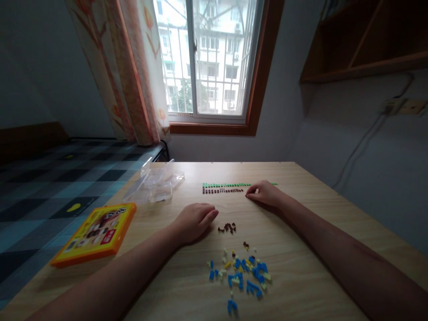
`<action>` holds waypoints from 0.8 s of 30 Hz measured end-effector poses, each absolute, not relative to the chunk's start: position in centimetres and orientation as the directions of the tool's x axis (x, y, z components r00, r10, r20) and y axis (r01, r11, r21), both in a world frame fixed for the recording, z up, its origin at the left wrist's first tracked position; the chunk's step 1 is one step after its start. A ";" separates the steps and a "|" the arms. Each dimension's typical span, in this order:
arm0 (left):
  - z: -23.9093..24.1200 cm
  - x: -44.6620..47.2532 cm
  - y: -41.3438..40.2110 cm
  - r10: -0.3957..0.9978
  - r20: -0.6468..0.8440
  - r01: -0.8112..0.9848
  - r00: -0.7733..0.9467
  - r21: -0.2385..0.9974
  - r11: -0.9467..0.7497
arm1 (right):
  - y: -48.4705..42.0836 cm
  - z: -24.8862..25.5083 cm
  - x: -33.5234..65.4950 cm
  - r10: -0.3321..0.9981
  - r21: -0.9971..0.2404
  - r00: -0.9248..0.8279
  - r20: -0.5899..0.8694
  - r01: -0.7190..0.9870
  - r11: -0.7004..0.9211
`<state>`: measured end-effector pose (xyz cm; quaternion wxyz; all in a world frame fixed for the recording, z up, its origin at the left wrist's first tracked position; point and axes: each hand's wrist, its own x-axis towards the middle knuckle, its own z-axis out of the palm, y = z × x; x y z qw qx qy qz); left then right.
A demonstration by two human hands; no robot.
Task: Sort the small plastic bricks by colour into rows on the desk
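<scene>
My right hand (265,193) reaches over the far part of the table, thumb and forefinger pinched on a tiny dark brown brick at the end of a row of brown bricks (220,191). Just behind lies a parallel row of green bricks (224,185), partly covered by that hand. My left hand (196,221) rests palm down on the wood, loosely open, with nothing seen in it. Beside its fingertips is a small pile of loose brown bricks (229,228). Closer to me, blue bricks (257,271) lie scattered among yellow and pale green ones.
An orange and yellow box (96,232) lies at the table's left edge. Behind it stand clear plastic trays (158,185). A checkered bed (67,178) adjoins on the left; a window (217,62) and a wall with a cable (357,151) bound the far and right sides.
</scene>
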<state>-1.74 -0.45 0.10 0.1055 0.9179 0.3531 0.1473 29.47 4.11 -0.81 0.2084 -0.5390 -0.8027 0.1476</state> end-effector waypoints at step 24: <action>-0.1 -1.7 -0.4 0.658 0.212 0.610 0.722 0.254 -0.751 | 5.3 -2.0 28.7 0.950 -0.432 -0.078 0.301 0.877 0.209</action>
